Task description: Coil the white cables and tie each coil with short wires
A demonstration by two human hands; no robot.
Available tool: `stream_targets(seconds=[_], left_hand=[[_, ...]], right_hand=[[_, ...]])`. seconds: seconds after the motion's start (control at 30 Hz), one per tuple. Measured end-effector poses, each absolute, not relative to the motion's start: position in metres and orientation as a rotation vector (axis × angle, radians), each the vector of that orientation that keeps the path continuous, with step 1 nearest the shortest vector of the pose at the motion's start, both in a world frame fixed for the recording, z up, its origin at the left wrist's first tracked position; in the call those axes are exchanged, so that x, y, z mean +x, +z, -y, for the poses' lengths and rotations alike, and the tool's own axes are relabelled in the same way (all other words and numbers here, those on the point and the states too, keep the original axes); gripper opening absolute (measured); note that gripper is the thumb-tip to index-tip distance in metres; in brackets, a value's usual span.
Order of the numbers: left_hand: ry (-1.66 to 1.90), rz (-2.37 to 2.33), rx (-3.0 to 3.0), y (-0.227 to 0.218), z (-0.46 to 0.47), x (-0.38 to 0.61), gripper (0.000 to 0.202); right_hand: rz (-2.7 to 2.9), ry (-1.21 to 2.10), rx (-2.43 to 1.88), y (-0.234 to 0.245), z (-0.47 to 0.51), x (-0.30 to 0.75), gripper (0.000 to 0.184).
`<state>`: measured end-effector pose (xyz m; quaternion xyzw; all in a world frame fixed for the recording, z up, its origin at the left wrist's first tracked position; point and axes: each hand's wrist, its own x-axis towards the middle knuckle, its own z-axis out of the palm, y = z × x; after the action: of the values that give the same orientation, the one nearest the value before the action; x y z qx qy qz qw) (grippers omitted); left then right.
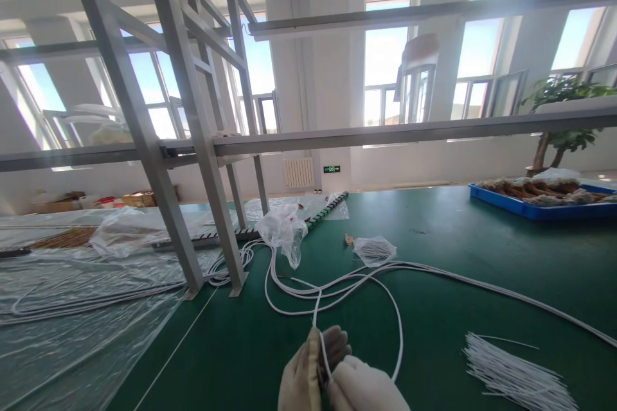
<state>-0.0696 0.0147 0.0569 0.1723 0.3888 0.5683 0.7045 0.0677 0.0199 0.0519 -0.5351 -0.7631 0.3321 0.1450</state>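
Both hands wear pale gloves and are together at the bottom centre, over the green tabletop [231, 340]. A white cable [315, 309] runs down from a loose bundle into my left hand [301, 372]. That hand is curled about the cable, thumb on the near side and fingers bent behind. My right hand [364, 386] is closed on the same cable just below and to the right, its fingertips pinched together. Part of the cable is hidden between the hands. More white cables [299, 292] loop across the table ahead of them.
White cable ties [515, 369] lie in a pile at right, and a clear bag [375, 250] holds more thin white strips. A metal frame [178, 109] rises at left beside plastic sheeting [72, 347]. A blue tray [544, 209] sits far right; crumpled plastic [284, 228] lies at centre.
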Motion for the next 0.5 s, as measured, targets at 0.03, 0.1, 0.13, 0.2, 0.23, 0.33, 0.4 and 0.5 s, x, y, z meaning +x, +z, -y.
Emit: stream_targets(seconds=[0.03, 0.1, 0.13, 0.2, 0.23, 0.33, 0.4, 0.5], left_hand=[[1.244, -0.828, 0.336, 0.063, -0.019, -0.067, 0.007], [1.226, -0.77, 0.28, 0.07, -0.029, -0.065, 0.021], [1.229, -0.747, 0.262, 0.071, -0.033, -0.067, 0.03], [1.238, -0.701, 0.222, 0.072, -0.04, -0.073, 0.046], [1.232, -0.683, 0.207, 0.071, -0.042, -0.077, 0.051], [1.157, -0.658, 0.194, 0.072, -0.042, -0.089, 0.054], [1.069, -0.726, 0.324, 0.073, -0.038, -0.092, 0.041], [0.945, -0.878, 0.54, 0.074, -0.033, -0.088, 0.013]], right_hand=[[2.205, 0.961, -1.499, 0.045, -0.021, 0.069, 0.025], [2.236, 0.918, -1.369, 0.038, -0.026, 0.078, 0.024], [2.237, 0.881, -1.308, 0.037, -0.029, 0.085, 0.024], [2.224, 0.83, -1.285, 0.04, -0.039, 0.1, 0.027], [2.212, 0.817, -1.339, 0.044, -0.046, 0.108, 0.028], [2.152, 0.771, -1.539, 0.056, -0.069, 0.124, 0.024], [2.141, 0.717, -1.579, 0.065, -0.082, 0.123, 0.022], [2.174, 0.628, -1.557, 0.082, -0.087, 0.109, 0.022]])
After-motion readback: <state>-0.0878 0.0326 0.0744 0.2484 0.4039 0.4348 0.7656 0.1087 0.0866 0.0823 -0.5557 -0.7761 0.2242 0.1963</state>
